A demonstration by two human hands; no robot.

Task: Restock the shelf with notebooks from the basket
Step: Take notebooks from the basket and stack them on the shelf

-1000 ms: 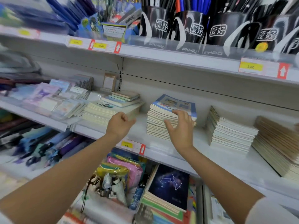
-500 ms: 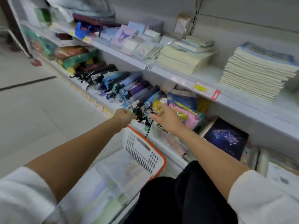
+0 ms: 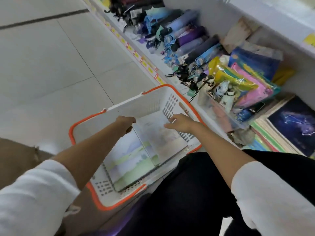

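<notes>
Flat notebooks with pale green and blue picture covers lie side by side in the white plastic basket with the orange rim. The right hand is spread just above them; the left hand is curled, too blurry to tell if it pinches anything. It looks best to grip one notebook under its edge and lift it flat with both hands

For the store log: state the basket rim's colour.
Orange rim on a white basket; head view.
</notes>
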